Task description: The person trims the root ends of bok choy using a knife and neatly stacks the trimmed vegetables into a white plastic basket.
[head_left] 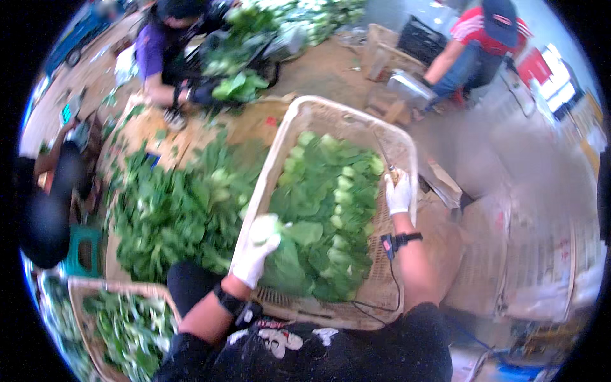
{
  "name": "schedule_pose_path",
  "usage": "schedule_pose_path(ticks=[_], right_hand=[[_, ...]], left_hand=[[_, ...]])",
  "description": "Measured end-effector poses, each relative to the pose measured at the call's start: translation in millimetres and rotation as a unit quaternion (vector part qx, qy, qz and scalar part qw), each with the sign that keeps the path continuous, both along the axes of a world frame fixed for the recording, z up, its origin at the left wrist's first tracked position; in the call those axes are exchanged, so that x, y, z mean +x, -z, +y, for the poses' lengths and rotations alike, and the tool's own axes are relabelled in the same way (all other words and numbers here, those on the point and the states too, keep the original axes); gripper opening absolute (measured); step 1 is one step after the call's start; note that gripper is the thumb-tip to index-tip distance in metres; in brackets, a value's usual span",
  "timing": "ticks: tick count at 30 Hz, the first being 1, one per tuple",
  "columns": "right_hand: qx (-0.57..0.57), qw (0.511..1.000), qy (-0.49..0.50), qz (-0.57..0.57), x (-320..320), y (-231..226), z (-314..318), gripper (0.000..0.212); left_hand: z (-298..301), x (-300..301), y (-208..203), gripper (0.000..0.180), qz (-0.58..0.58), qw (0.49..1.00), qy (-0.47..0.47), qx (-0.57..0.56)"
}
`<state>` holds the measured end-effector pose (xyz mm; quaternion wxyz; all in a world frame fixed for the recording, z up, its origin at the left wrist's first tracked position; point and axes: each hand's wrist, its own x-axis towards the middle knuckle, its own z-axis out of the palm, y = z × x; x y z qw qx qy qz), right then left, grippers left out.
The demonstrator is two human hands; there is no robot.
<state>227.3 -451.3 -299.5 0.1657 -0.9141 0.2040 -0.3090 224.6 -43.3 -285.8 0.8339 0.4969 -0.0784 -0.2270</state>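
A long pale plastic crate (304,104) sits right in front of me, with rows of green bok choy (344,204) laid in it. My left hand (254,254), in a white glove, is closed around a head of bok choy (286,254) over the crate's near left part; its pale base points up and its leaves hang down over the rows. In my right hand (399,194), also gloved in white, is a knife (396,173) with a brownish handle. Its thin blade points away from me, along the crate's right side.
Loose leafy greens (184,204) are heaped left of the crate. A second crate (83,286) of trimmed leaves stands at the lower left, near a green stool (86,248). Co-workers sit at far left, back left and back right. Flattened cardboard (509,267) lies on the right.
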Motion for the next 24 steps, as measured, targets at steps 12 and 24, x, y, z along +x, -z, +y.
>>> schedule_pose_path(ticks=[12, 24], right_hand=[[0.054, 0.843, -0.536, -0.008, -83.2, -115.9, 355.8, 0.036], [-0.104, 0.763, -0.638, 0.004, -109.8, -105.6, 527.0, 0.043]], left_hand=[[155.9, -91.0, -114.2, 0.042, -0.204, 0.907, -0.200, 0.308], [285.1, -205.8, -107.5, 0.037, -0.101, 0.814, -0.401, 0.408]])
